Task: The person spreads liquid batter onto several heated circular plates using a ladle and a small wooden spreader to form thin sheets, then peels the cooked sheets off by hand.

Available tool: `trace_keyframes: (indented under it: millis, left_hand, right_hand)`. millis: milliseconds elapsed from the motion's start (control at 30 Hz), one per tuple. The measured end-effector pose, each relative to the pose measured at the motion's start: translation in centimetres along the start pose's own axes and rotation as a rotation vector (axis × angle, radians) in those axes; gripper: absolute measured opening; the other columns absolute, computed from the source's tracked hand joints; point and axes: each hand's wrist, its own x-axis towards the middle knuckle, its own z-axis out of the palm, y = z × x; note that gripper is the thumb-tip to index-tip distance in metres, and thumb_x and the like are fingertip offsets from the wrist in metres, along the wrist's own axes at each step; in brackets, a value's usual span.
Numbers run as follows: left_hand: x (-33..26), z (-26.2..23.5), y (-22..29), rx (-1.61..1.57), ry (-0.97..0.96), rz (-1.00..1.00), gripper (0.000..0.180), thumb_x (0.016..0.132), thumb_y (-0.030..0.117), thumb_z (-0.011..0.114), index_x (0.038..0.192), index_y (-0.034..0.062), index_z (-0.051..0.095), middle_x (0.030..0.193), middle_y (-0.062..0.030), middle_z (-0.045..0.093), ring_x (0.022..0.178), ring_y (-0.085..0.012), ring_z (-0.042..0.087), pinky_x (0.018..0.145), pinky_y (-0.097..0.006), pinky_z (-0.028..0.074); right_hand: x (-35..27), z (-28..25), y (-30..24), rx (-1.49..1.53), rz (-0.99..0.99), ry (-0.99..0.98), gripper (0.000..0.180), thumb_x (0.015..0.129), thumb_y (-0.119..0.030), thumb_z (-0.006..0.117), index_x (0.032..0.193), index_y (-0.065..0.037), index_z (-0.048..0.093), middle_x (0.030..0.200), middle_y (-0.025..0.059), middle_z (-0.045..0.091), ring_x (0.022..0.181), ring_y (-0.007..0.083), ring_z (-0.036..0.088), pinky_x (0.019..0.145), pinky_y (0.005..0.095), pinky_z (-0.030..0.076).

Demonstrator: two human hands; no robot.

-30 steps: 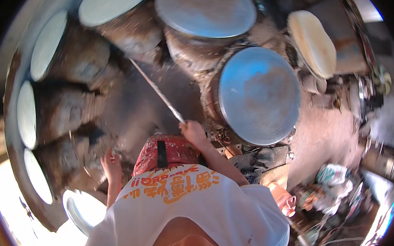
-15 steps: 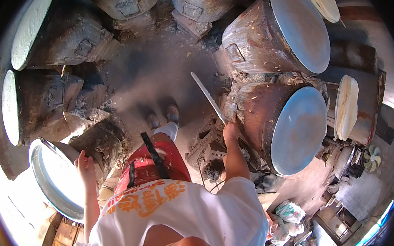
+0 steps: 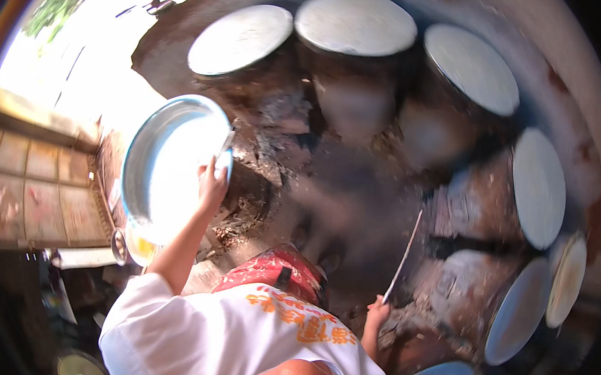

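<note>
My left hand is over the near right side of a large round basin holding something white, overexposed by glare. Its fingers are closed around a pale, narrow, handle-like piece slanting up past the basin's rim; its other end cannot be made out. Out to the right, my right hand grips the lower end of a long, thin, pale stick that points up and slightly right. The stick is apart from the nearest round flat griddle.
Barrel-shaped stoves topped with griddles curve around the far and right sides; several tops are coated white. A stack of thin round flatbreads stands behind the right griddles. A tiled surface lies at left, with dark floor in the middle.
My view and body have turned left, bringing the basin ahead of me. My left hand has gone from beside the basin, fingers raised, to gripping the handle-like piece. The right hand keeps the stick.
</note>
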Motion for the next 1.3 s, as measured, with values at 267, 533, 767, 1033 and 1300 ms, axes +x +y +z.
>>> trace_keyframes:
  millis: [267, 533, 767, 1033, 1300]
  left_hand:
    - [10.5, 11.5, -2.8, -0.050, -0.054, -0.658, 0.049, 0.088, 0.041, 0.043, 0.096, -0.0004, 0.067, 0.102, -0.0197, 0.065, 0.091, -0.0403, 0.058, 0.094, -0.048, 0.037]
    - [-1.9, 0.8, -10.5, -0.564, -0.208, -1.014, 0.065, 0.079, 0.009, 0.060, 0.139, 0.0104, 0.034, 0.097, -0.0198, 0.060, 0.055, -0.0261, 0.058, 0.050, -0.039, 0.051]
    - [0.0, -9.5, -9.8, -1.346, -0.214, -1.039, 0.061, 0.089, 0.008, 0.050, 0.145, 0.0174, 0.028, 0.070, -0.0039, 0.047, 0.044, -0.0113, 0.041, 0.037, -0.028, 0.038]
    - [5.8, -0.4, -15.6, -1.322, -0.205, -1.124, 0.056, 0.093, 0.011, 0.046, 0.145, 0.0199, 0.026, 0.059, -0.0017, 0.039, 0.042, -0.0116, 0.038, 0.037, -0.029, 0.037]
    - [7.6, 3.5, -8.3, -2.033, 0.136, -1.395, 0.038, 0.096, 0.011, 0.040, 0.131, 0.0254, 0.031, 0.062, 0.0023, 0.031, 0.045, -0.0074, 0.029, 0.037, -0.021, 0.027]
  right_hand:
    - [-8.0, 12.2, -35.8, -0.339, -1.341, -0.297, 0.048, 0.084, -0.021, 0.057, 0.130, -0.011, 0.045, 0.097, 0.0229, 0.063, 0.083, 0.0401, 0.063, 0.070, 0.0462, 0.051]
    - [-15.4, 26.3, -48.8, -0.759, -1.460, -0.696, 0.028, 0.089, -0.018, 0.042, 0.114, -0.012, 0.054, 0.085, 0.0242, 0.064, 0.083, 0.0431, 0.062, 0.073, 0.0528, 0.047]
    - [-16.5, 26.0, -51.5, -0.930, -1.442, -0.887, 0.037, 0.089, -0.014, 0.039, 0.123, -0.011, 0.052, 0.088, 0.0236, 0.064, 0.085, 0.0382, 0.064, 0.074, 0.0507, 0.049]
    - [-19.2, 26.9, -52.6, -1.105, -1.476, -0.624, 0.046, 0.088, -0.012, 0.042, 0.132, -0.023, 0.047, 0.082, 0.0226, 0.065, 0.075, 0.0396, 0.064, 0.069, 0.0506, 0.050]
    - [-20.0, 29.6, -45.2, -1.065, -1.251, -0.820, 0.046, 0.089, -0.010, 0.038, 0.134, -0.008, 0.042, 0.087, 0.0274, 0.063, 0.083, 0.0419, 0.063, 0.074, 0.0510, 0.049]
